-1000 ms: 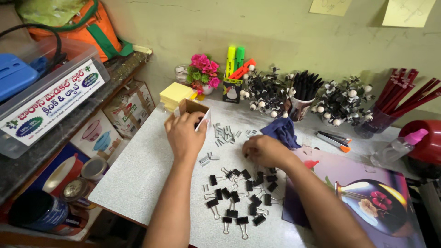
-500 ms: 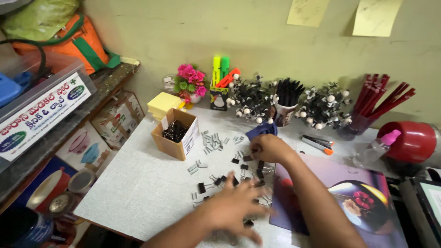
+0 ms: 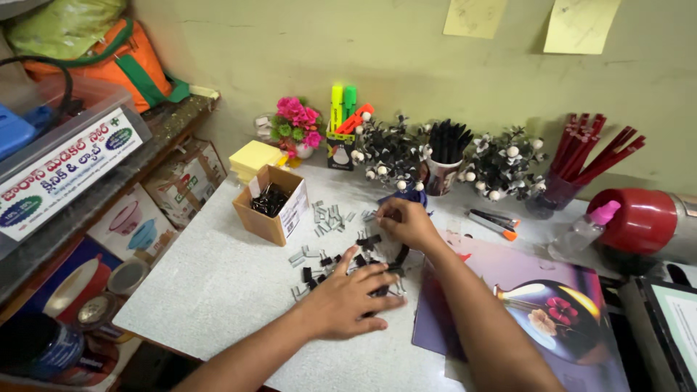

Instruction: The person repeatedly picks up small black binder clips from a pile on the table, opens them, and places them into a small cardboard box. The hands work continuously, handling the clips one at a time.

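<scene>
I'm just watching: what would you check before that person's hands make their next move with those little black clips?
1. Left hand lies flat over the black binder clips: ok.
2. Right hand pinching a clip: cannot tell, fingers hide it.
3. Small cardboard box upright and open on top, clips inside: ok.
4. Box close to both hands: ok.
5. Loose silver clips lie apart from the black ones: ok.
6. White table has bare surface beside the pile: ok.

Our left hand point(image 3: 347, 297) lies flat, palm down, fingers spread; our right hand point(image 3: 406, 223) seems pinched shut, forearm stretched forward.
</scene>
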